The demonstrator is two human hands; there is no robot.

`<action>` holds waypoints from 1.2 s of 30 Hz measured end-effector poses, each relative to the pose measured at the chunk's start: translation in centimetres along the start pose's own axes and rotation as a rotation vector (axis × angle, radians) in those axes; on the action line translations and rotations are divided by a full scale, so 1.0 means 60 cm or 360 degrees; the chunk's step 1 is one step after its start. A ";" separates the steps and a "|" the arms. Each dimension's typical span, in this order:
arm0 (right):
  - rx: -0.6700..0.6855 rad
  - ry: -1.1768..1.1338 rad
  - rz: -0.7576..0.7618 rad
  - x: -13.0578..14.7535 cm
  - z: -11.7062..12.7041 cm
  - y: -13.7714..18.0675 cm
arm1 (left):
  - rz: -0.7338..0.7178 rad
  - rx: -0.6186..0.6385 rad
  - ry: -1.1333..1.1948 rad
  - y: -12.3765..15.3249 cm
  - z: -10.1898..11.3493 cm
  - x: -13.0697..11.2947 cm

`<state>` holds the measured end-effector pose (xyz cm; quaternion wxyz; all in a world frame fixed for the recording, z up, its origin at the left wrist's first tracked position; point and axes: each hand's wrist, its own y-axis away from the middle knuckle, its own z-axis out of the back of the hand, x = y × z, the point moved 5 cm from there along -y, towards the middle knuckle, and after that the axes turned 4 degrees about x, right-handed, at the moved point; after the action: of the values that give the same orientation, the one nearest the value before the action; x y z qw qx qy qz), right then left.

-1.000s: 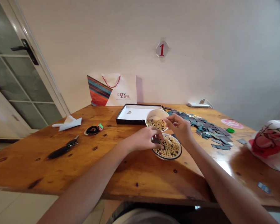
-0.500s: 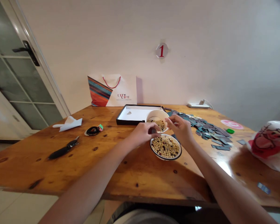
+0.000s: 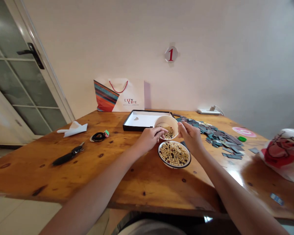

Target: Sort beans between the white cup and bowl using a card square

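A shallow bowl [image 3: 185, 162] with a dark rim holds mixed pale and dark beans in front of me on the wooden table [image 3: 88, 169]. Just behind it stands a taller white bowl [image 3: 167, 120] with beans at its bottom. My left hand [image 3: 149, 138] reaches over the white bowl's near rim with fingers pinched together; what they hold is too small to make out. My right hand [image 3: 190, 136] hovers at the white bowl's right rim, its fingers curled and pinched.
A black tray with a white inside [image 3: 139, 119] lies behind the bowls. Several dark puzzle pieces [image 3: 217, 136] are strewn at the right. A paper bag [image 3: 120, 95] leans on the wall. Black scissors [image 3: 67, 156], a folded tissue [image 3: 73, 128] and a plastic bag [image 3: 283, 153] also lie about.
My left hand rose out of the near bean bowl and moved back to the white bowl's rim. My right hand shifted slightly toward that bowl.
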<state>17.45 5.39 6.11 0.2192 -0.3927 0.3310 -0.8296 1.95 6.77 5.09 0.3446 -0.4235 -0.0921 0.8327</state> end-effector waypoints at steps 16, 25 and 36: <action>0.0455 0.0305 0.0192 0.010 -0.037 0.007 | 0.0259 -0.0119 0.0781 -0.002 -0.019 0.030; 0.0520 0.0983 0.0391 0.028 -0.046 0.017 | 0.0377 -0.0233 0.1044 -0.002 -0.029 0.033; 0.0363 0.1057 0.0354 0.033 -0.040 0.018 | 0.0301 -0.0305 0.1073 -0.002 -0.028 0.021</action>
<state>14.46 4.32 5.19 0.2312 -0.0367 0.3302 -0.9144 2.80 7.43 3.27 0.2359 -0.7113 -0.0115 0.6620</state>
